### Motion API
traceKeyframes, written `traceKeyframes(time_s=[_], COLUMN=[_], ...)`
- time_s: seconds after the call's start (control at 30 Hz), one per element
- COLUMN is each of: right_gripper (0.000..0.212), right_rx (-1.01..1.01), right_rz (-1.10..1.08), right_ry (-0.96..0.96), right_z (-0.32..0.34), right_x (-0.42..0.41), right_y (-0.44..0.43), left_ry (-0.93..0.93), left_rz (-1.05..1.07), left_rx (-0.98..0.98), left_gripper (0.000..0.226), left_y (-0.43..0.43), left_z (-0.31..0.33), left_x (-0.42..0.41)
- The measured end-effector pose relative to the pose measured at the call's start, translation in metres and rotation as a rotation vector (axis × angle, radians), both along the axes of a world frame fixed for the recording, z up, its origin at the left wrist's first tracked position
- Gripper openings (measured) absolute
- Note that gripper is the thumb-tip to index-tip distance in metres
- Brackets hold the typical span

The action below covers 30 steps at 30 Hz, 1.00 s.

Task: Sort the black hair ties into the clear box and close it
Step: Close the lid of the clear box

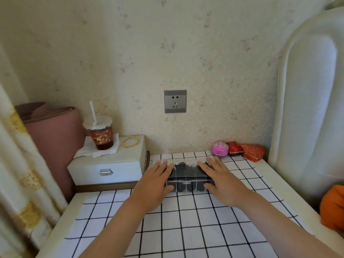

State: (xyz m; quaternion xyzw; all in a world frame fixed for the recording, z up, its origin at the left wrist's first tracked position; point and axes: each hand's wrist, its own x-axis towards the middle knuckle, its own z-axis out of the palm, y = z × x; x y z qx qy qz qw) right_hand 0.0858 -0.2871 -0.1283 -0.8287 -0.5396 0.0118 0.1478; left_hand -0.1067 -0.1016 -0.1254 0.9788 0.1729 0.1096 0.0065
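Note:
A clear box (186,182) with several compartments lies on the checked cloth near the wall, its lid down and a small front latch in the middle. Black hair ties (183,168) show through the lid, spread over the compartments. My left hand (154,180) lies flat on the left end of the lid, fingers straight, thumb down the front wall. At the right end, my right hand (221,181) rests the same way, fingers on top and thumb at the front edge. No loose ties are visible on the cloth.
A white drawer box (109,164) stands left of the clear box, bearing an iced drink cup (100,134) and gold bangles (130,142). A pink ball (220,148) and red boxes (247,150) sit at the back right. An orange object (333,207) is at the right edge.

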Motion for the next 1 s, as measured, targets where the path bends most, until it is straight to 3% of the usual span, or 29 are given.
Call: traceKeyframes(time_s=[0.33, 0.47, 0.63, 0.83, 1.0], right_gripper=[0.071, 0.081, 0.079, 0.057, 0.052], right_rx=[0.017, 0.040, 0.140, 0.316, 0.419], right_rz=[0.001, -0.175, -0.330, -0.340, -0.347], right_ry=[-0.108, -0.075, 0.226, 0.401, 0.558], right_z=[-0.008, -0.003, 0.001, 0.002, 0.001], right_x=[-0.002, -0.003, 0.004, 0.019, 0.034], right_y=[-0.001, -0.001, 0.010, 0.031, 0.053], left_ry=[-0.045, -0.078, -0.103, -0.150, -0.184], left_rz=[0.010, 0.024, 0.094, 0.093, 0.136], left_rx=[0.050, 0.094, 0.076, 0.002, -0.067], left_gripper=[0.060, 0.059, 0.054, 0.048, 0.047], left_y=[0.003, 0.004, 0.003, 0.024, 0.047], left_z=[-0.014, -0.014, -0.002, -0.001, -0.005], left_x=[0.006, 0.005, 0.015, 0.041, 0.065])
